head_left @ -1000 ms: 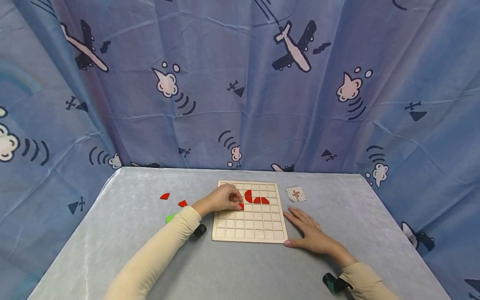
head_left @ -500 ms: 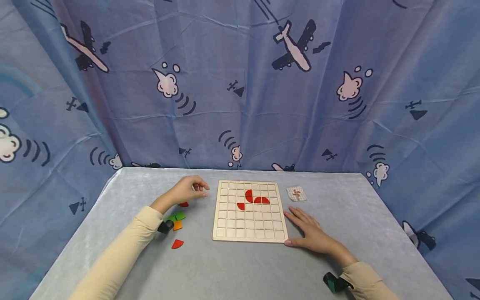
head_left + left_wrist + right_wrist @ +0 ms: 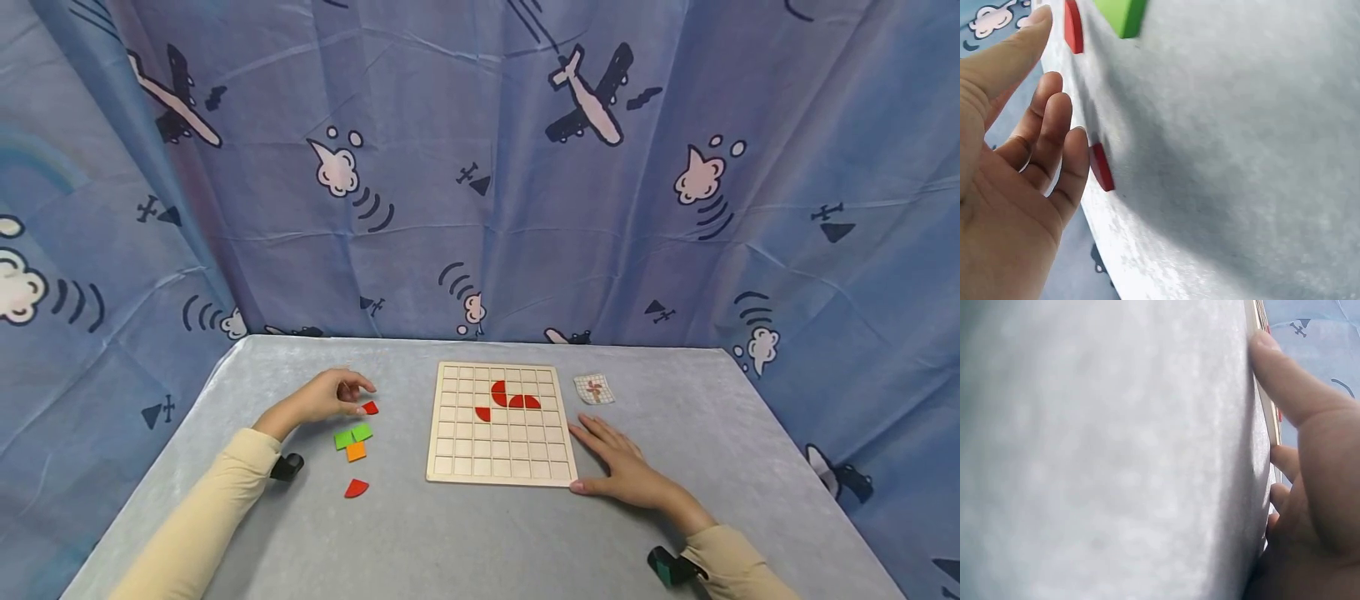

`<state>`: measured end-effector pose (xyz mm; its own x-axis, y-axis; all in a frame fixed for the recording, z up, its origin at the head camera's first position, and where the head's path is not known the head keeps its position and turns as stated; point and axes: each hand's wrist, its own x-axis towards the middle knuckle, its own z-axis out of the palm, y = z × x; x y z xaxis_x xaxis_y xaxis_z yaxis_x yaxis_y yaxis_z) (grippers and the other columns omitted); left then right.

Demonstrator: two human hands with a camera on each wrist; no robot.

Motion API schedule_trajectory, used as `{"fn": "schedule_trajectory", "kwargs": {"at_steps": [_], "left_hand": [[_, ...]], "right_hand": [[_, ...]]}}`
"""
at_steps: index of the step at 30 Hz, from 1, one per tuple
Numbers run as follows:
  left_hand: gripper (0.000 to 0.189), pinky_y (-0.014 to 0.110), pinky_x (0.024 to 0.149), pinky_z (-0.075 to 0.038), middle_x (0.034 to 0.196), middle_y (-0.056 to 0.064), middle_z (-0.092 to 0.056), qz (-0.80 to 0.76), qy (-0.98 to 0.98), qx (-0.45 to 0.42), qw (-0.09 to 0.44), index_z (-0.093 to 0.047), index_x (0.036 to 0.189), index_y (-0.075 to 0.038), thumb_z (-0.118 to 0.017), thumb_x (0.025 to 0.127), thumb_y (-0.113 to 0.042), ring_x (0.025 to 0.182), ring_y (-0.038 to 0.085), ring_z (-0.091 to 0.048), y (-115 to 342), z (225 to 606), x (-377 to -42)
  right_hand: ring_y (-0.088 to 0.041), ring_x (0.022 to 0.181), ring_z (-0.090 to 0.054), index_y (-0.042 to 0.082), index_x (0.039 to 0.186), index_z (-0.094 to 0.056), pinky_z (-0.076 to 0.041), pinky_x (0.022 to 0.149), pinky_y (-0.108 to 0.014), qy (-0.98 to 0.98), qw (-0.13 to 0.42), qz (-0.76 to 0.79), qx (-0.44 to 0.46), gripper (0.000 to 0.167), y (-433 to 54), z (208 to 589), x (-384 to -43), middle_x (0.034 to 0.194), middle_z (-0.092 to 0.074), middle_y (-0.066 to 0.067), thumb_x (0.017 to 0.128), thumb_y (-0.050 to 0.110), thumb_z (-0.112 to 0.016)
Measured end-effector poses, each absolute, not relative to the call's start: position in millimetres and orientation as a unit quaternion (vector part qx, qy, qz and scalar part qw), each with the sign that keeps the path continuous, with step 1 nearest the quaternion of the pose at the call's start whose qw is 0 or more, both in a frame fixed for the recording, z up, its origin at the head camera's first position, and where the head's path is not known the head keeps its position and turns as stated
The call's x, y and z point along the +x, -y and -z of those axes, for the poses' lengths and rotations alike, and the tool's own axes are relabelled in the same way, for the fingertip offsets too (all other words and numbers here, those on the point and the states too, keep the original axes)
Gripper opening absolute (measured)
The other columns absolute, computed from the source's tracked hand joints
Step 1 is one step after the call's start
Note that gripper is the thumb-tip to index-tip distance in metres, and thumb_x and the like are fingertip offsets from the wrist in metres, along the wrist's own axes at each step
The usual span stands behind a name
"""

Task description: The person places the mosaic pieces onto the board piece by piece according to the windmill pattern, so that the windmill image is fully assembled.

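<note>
My left hand (image 3: pixel 324 395) hovers low over the cloth left of the board, fingers loosely bent, holding nothing. Its thumb tip is right by a red quarter-circle piece (image 3: pixel 371 407). Another red piece (image 3: pixel 1102 167) shows beside the fingers in the left wrist view; in the head view the hand hides it. The wooden grid board (image 3: pixel 457 467) carries a red half-round pair (image 3: pixel 498 393), a second red pair (image 3: pixel 524 402) and a single red quarter (image 3: pixel 483 413). My right hand (image 3: pixel 626 468) lies spread at the board's right edge, thumb at its near corner.
Two green pieces (image 3: pixel 352 436) and an orange square (image 3: pixel 356 451) lie left of the board. Nearer me is another red quarter piece (image 3: pixel 356 488). A small pattern card (image 3: pixel 594 388) lies right of the board. A printed curtain (image 3: pixel 420 167) hangs behind the table.
My left hand has let go of a red quarter on the board and moved left to the loose red pieces. The right hand has stayed at the board's edge.
</note>
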<state>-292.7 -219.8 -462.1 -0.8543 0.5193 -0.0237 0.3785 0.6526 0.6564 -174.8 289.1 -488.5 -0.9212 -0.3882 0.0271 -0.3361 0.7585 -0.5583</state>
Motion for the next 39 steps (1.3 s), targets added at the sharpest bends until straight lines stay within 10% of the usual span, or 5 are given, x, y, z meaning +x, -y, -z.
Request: {"fn": "schedule_trajectory", "kwargs": {"at_steps": [39], "left_hand": [[0.020, 0.021, 0.065, -0.044, 0.082, 0.002, -0.064, -0.298, -0.917, 0.258, 0.062, -0.074, 0.102, -0.009, -0.079, 0.083, -0.014, 0.069, 0.006, -0.050, 214.1, 473.8, -289.9]], "right_hand": [[-0.048, 0.149, -0.016, 0.013, 0.153, -0.038, -0.013, 0.109, -0.074, -0.944, 0.065, 0.272, -0.177, 0.092, -288.5, 486.9, -175.6, 0.163, -0.024, -0.020, 0.078, 0.049, -0.078]]}}
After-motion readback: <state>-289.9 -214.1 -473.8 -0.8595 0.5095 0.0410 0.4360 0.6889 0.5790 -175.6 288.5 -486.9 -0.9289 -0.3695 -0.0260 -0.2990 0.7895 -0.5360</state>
